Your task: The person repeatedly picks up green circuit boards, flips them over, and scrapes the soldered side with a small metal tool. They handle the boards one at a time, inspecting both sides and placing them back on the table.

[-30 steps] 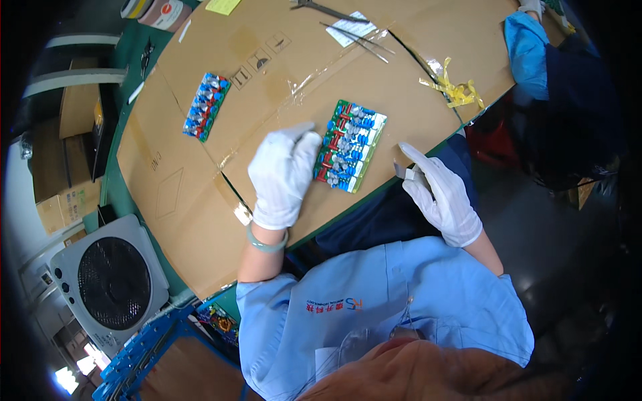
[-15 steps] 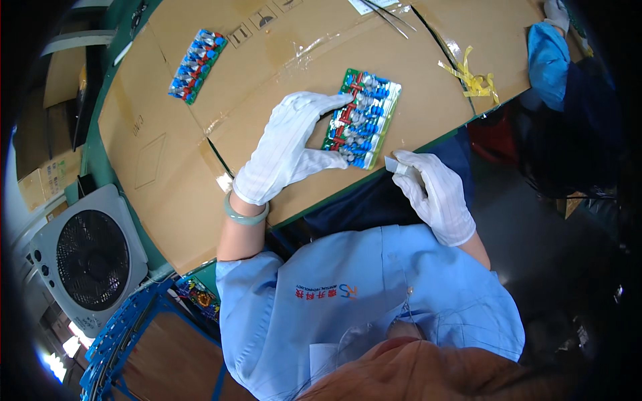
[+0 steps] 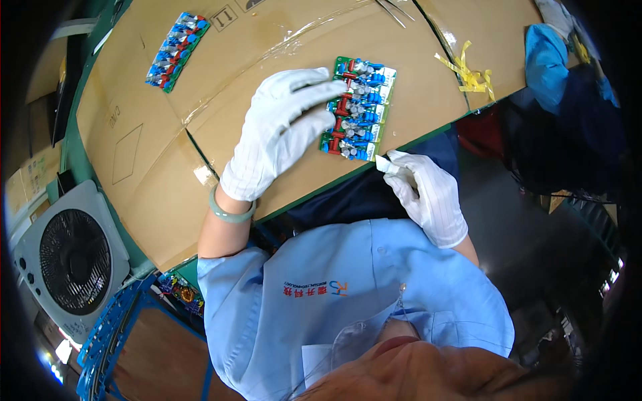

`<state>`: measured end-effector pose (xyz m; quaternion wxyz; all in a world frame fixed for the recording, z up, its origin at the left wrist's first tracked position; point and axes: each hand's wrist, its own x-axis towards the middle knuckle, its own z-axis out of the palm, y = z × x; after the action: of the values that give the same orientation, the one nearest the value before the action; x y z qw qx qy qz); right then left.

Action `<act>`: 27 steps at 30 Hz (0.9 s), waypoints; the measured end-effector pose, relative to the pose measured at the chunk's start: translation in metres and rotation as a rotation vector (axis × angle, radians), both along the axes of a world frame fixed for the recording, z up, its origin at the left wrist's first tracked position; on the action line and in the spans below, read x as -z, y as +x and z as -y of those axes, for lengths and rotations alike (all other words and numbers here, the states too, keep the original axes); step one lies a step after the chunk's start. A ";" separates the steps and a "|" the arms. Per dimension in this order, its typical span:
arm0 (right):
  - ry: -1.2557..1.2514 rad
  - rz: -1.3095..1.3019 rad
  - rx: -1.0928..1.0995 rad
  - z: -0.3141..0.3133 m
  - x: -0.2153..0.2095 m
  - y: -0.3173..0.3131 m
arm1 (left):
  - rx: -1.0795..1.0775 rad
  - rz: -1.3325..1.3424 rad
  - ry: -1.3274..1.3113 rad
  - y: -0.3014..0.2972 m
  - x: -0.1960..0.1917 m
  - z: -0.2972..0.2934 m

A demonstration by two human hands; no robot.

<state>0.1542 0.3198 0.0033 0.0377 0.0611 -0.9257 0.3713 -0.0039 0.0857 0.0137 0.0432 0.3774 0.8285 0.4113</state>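
Note:
A green circuit board (image 3: 358, 110) crowded with red, blue and silver components lies on cardboard in front of me, with white patches along its right edge. My left hand (image 3: 275, 130), white-gloved, is over the board's left edge, fingers apart and holding nothing. Its fingertips overlap that edge; whether they touch it I cannot tell. Below the board's lower right corner, at the table edge, my gloved right hand (image 3: 431, 200) pinches a small flat white piece (image 3: 384, 164) between thumb and fingers. The kind of this piece is not clear.
A similar board (image 3: 177, 52) lies at the far left. Tweezers (image 3: 392, 12) and yellow strips (image 3: 469, 72) rest at the back right. Another person's blue sleeve (image 3: 547, 60) is at the right table edge. A grey fan (image 3: 75, 262) and a blue rack (image 3: 110, 351) stand at left.
My left thumb and index finger have come away from their spread along the board, and the hand has drawn left. My right hand still pinches the white piece. The view has shifted slightly.

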 end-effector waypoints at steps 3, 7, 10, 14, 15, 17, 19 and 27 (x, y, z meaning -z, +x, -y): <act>0.008 -0.016 -0.027 0.000 0.000 -0.001 | 0.144 -0.146 -0.024 0.003 0.007 -0.012; 0.031 -0.001 -0.051 -0.004 0.001 0.001 | 0.150 -0.154 -0.117 0.014 0.008 -0.023; 0.036 0.000 -0.075 -0.005 -0.002 -0.001 | 0.139 -0.154 -0.137 0.015 0.010 -0.022; 0.037 0.000 -0.087 -0.006 0.001 0.002 | 0.151 -0.130 -0.154 0.017 0.013 -0.021; 0.041 0.006 -0.086 -0.006 -0.001 0.001 | 0.160 -0.114 -0.151 0.015 0.012 -0.022; 0.051 0.017 -0.082 -0.006 -0.004 0.000 | 0.179 -0.098 -0.120 0.011 0.013 -0.022; 0.047 -0.004 -0.105 -0.008 0.002 0.001 | 0.176 -0.109 -0.119 0.014 0.015 -0.021; 0.072 -0.016 -0.130 -0.010 -0.003 -0.003 | 0.192 -0.120 -0.085 0.011 0.016 -0.020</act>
<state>0.1507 0.3297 0.0067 0.0188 0.1253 -0.9322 0.3390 0.0076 0.1060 -0.0021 0.0489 0.4768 0.8063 0.3466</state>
